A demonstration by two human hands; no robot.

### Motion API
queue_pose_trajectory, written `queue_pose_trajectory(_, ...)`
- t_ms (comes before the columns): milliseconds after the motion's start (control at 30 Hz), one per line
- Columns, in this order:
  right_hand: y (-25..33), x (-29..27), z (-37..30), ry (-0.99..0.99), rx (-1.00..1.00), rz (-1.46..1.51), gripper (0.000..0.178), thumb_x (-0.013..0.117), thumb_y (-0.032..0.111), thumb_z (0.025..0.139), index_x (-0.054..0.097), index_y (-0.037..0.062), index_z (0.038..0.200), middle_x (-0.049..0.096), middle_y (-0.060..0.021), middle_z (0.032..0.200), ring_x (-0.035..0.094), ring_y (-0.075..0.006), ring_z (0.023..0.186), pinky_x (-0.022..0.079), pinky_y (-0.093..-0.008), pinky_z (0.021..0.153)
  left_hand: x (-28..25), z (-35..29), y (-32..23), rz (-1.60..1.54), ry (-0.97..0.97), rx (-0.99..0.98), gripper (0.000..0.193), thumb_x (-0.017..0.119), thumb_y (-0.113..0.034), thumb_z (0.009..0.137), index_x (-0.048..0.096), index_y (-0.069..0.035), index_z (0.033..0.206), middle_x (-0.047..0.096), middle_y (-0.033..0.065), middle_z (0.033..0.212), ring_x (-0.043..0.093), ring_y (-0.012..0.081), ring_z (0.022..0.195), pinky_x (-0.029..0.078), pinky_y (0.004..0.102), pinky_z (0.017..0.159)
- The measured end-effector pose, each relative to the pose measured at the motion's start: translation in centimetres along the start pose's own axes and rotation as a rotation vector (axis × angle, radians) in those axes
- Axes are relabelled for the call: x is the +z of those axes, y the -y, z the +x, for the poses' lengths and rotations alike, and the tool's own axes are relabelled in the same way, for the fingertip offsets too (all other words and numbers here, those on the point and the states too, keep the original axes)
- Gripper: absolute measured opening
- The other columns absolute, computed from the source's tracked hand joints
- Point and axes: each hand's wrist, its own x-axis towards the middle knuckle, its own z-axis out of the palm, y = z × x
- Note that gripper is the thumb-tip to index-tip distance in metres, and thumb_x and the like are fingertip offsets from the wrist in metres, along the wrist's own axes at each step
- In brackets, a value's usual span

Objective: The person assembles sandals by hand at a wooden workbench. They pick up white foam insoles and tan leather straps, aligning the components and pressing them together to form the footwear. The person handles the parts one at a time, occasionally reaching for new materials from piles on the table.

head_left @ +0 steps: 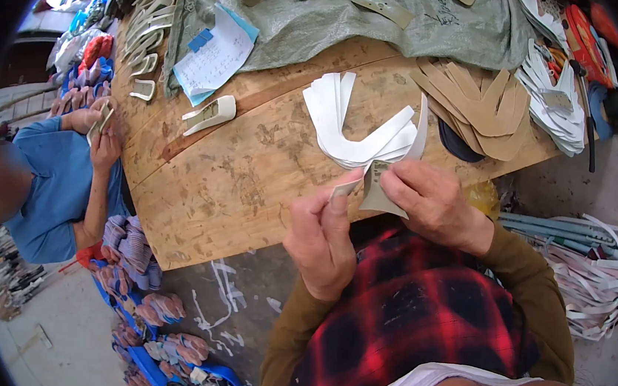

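Note:
My left hand (321, 240) and my right hand (436, 203) are closed in pinches at the table's near edge. Between them they hold an olive-grey stiff piece (376, 195) together with a curved white strip (420, 129) that rises past my right fingers. My left thumb and fingers grip the pale end on the left; how the two layers join is hidden by my fingers. Just beyond my hands lies a fanned stack of white V-shaped cut pieces (332, 127). A white U-shaped piece with an olive inner part (210, 115) stands farther left.
Tan V-shaped pieces (498, 111) and more white ones (558, 113) lie to the right. A grey-green sack (323, 31) with loose olive plates covers the far side, beside a written sheet (218, 56). A person in blue (62, 179) works at the left; bundled pieces (164, 307) fill the floor there.

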Motion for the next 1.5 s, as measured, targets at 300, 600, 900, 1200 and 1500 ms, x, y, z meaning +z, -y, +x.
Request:
queue_pose_trajectory(300,-0.2,0.8,-0.1,0.019,0.058,-0.025,0.026,0.062,0.007,0.074,0.055,0.003,0.1,0.049,-0.0073,0.081,0.058,-0.0213,0.067,0.048,-0.0339,0.057,0.3,-0.4,0.5,0.052,0.047,-0.006,0.011,0.054,0.001,0.097,0.057,0.004,0.107,0.071,0.0175,0.105,0.069,0.0185,0.089,0.053,0.028,0.078)
queue_pose_trajectory(600,0.3,1.1,0.4,0.09,0.161,-0.017,0.026,0.062,0.005,0.076,0.055,0.0018,0.102,0.051,-0.0101,0.083,0.059,-0.0247,0.067,0.049,-0.0363,0.058,1.0,-0.4,1.4,0.061,0.048,-0.056,0.016,0.046,-0.011,0.103,0.051,0.004,0.106,0.065,0.0252,0.111,0.064,0.0212,0.103,0.052,0.0331,0.091)
queue_pose_trajectory(900,0.7,-2.4,2.1,0.254,0.625,0.743,0.029,0.063,0.009,0.087,0.06,-0.0032,0.113,0.066,-0.019,0.091,0.064,-0.0342,0.077,0.051,-0.0386,0.067,0.5,0.5,4.0,-0.796,0.232,-0.632,0.032,0.057,-0.022,0.099,0.062,0.004,0.116,0.063,0.0067,0.108,0.058,0.0136,0.095,0.046,0.0261,0.082)
queue_pose_trajectory(1200,0.9,-0.1,1.0,0.306,0.499,0.674,0.022,0.062,0.007,0.086,0.059,-0.0016,0.106,0.063,-0.0182,0.086,0.062,-0.0369,0.078,0.048,-0.0409,0.068,0.7,3.3,4.0,-0.322,0.203,-0.345,0.018,0.058,-0.014,0.097,0.065,0.003,0.095,0.058,0.0014,0.082,0.051,0.0086,0.073,0.041,0.0236,0.066)
queue_pose_trajectory(1500,-0.9,0.0,1.3,0.217,0.142,0.323,0.032,0.068,0.005,0.081,0.057,0.0008,0.111,0.06,-0.017,0.095,0.061,-0.0349,0.082,0.048,-0.0397,0.07,-0.8,1.8,3.1,-0.121,0.509,-0.34,0.036,0.062,0.002,0.088,0.059,0.002,0.123,0.058,0.0177,0.132,0.062,0.0267,0.113,0.05,0.0311,0.091)
